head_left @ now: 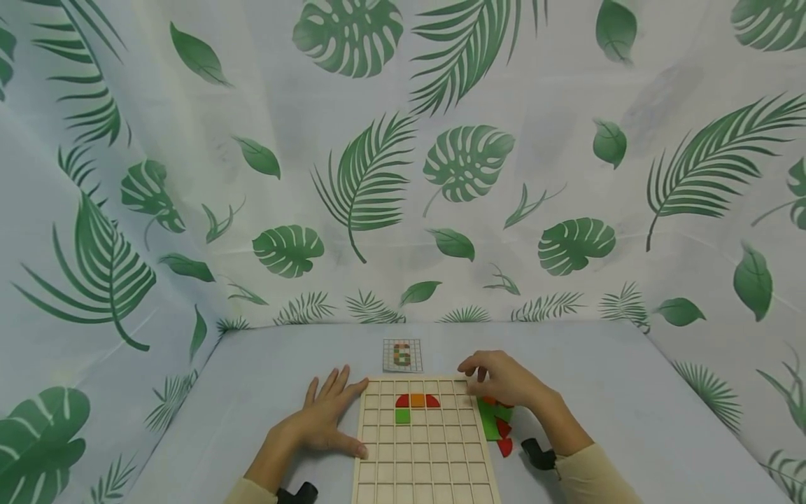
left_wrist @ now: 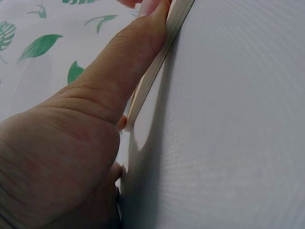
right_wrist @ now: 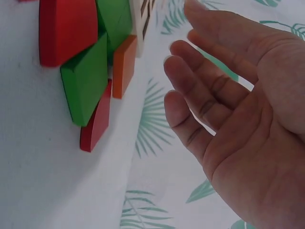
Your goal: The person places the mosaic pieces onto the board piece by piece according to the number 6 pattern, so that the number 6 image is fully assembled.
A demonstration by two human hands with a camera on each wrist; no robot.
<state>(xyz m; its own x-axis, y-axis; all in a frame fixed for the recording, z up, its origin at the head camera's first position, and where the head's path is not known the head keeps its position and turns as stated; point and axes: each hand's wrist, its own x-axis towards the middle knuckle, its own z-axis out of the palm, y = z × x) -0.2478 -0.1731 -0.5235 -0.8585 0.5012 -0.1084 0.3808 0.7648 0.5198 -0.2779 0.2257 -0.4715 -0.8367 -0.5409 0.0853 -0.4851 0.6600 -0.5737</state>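
Note:
A wooden grid board [head_left: 428, 455] lies on the table. In its upper rows are an orange square [head_left: 418, 400] between two red curved pieces [head_left: 402, 401], with a green square [head_left: 403, 416] below the left one. My left hand [head_left: 324, 420] rests spread at the board's left edge, its thumb touching the rim [left_wrist: 157, 71] in the left wrist view. Above the board's upper right edge is my right hand [head_left: 504, 381], fingers loosely bent and holding nothing visible. In the right wrist view that hand [right_wrist: 238, 105] hangs beside green [right_wrist: 86, 81], red [right_wrist: 66, 33] and orange [right_wrist: 124, 67] pieces.
A small card [head_left: 402, 355] showing a figure 6 in coloured pieces on a grid lies behind the board. Loose green and red pieces [head_left: 505, 446] lie right of the board. A leaf-patterned cloth [head_left: 403, 175] hangs behind the table.

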